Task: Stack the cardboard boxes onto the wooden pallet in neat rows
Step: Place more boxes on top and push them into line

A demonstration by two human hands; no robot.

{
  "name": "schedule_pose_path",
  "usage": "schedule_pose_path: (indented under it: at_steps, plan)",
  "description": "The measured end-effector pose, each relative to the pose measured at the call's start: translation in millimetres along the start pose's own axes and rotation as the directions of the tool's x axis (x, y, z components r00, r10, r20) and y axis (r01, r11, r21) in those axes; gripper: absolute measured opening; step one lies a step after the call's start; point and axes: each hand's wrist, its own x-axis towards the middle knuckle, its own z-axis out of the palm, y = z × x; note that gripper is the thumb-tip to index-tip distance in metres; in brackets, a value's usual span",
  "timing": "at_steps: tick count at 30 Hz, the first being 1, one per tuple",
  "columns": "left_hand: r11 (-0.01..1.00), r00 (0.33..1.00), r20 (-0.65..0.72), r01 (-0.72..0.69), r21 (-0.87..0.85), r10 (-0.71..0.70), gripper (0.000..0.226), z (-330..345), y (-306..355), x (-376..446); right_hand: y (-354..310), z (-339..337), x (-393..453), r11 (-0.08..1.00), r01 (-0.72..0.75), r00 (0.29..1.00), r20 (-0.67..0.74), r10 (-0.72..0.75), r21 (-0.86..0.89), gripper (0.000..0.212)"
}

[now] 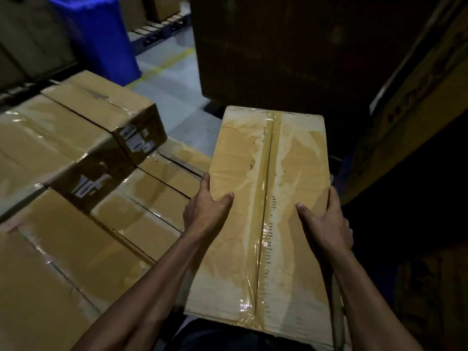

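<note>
A: So, where is the cardboard box (266,198) right now?

B: Held in front of the person, off to the right of the stacked boxes (83,173), taped seam pointing away. The left hand (205,211) grips its left edge and the right hand (326,224) its right edge, thumbs lying on top, fingers curled over the sides.

A: How will it handle?

B: Long and stiff, I'd judge, with some weight. The glossy tape (266,188) looks slippery, so bare cardboard at the side edges or underneath is the safer hold.

A: Any writing?

B: Small print runs beside the tape, too blurred to read. White labels (136,140) on a stacked box's end are illegible too.
</note>
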Motion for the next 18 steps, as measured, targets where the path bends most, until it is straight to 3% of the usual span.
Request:
schedule_pose_path:
  at_steps: [8, 18]
  plan:
    - [0.970, 0.954, -0.190, 0.210, -0.120, -0.230, 0.083, 2, 7, 52, -57, 38, 102, 0.978, 0.208, 0.952, 0.229, -0.205, 0.014, 0.087]
    - [0.885, 0.784, -0.422, 0.352, -0.304, -0.456, 0.072, -17, -2, 68, -135, 96, 167, 0.886, 0.464, 0.781, 0.472, -0.408, -0.002, 0.089]
